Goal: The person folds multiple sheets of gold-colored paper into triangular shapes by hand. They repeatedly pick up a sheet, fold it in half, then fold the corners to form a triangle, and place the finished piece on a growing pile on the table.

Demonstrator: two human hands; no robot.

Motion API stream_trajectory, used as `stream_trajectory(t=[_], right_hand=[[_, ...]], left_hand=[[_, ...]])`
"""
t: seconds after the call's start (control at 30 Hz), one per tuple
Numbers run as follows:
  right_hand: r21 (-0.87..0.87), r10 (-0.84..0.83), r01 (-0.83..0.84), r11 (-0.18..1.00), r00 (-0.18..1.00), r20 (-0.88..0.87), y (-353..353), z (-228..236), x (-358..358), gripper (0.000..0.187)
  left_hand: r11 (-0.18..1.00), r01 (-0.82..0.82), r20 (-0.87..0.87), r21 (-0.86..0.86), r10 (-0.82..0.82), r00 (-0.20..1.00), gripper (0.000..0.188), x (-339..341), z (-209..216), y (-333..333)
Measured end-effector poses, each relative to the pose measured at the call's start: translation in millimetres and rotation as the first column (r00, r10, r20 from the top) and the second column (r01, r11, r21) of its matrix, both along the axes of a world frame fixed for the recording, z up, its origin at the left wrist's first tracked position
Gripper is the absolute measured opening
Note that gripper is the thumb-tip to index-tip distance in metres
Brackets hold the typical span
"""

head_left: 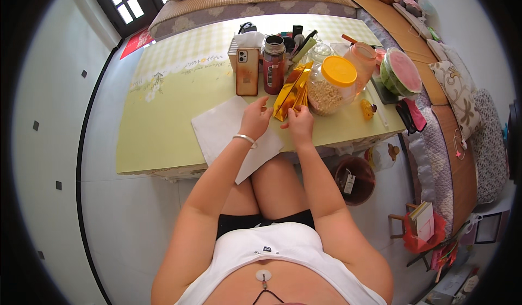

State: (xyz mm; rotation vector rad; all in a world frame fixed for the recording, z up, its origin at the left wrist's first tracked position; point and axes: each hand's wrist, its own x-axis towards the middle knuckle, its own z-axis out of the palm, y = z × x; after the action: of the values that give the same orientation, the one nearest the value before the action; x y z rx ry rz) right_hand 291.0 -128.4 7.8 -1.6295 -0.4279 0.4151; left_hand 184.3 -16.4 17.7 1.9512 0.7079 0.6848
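Observation:
A shiny gold foil packet (289, 95) stands tilted between the red flask and the snack jar. My right hand (300, 124) is at its lower right edge, fingers curled onto the foil. To its left is my left hand (255, 120), a white bracelet on the wrist, thumb and fingers apart with nothing between them. A sheet of white paper (220, 125) lies under my left forearm and overhangs the near table edge. A phone (247, 72) in an orange-brown case stands upright beyond my left hand. The open red flask (273, 66) is just behind the foil.
The yellow-lidded jar (326, 90) stands close to my right hand. Beyond it are a pink jar (361, 57), a cut watermelon (399, 72) and a small yellow toy (368, 109). A brown bin (354, 181) is on the floor below the table (147, 136). A sofa runs along the right.

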Motion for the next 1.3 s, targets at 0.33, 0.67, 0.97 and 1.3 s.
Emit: stream_trajectory(t=[0.33,0.67,0.97,1.3], right_hand=[[0.064,-0.021,0.027,0.998,0.996,-0.089,15,-13,-1,0.026],[-0.113,0.070,-0.075,0.991,0.996,-0.048,19,-8,-10,0.020],[-0.130,0.020,-0.003,0.991,0.992,0.127,8,-28,-6,0.016],[0.207,0.119,-0.050,0.977,0.934,-0.337,-71,-6,-12,0.009]], left_hand=[[0.960,-0.081,0.014,-0.267,0.088,0.996,0.025,53,-30,14],[0.991,-0.116,0.028,-0.064,0.118,0.993,0.030,45,-33,9],[0.992,-0.121,-0.056,0.042,0.123,0.991,0.039,45,6,2],[0.960,-0.131,-0.154,0.248,0.173,0.973,0.057,33,-9,-1]])
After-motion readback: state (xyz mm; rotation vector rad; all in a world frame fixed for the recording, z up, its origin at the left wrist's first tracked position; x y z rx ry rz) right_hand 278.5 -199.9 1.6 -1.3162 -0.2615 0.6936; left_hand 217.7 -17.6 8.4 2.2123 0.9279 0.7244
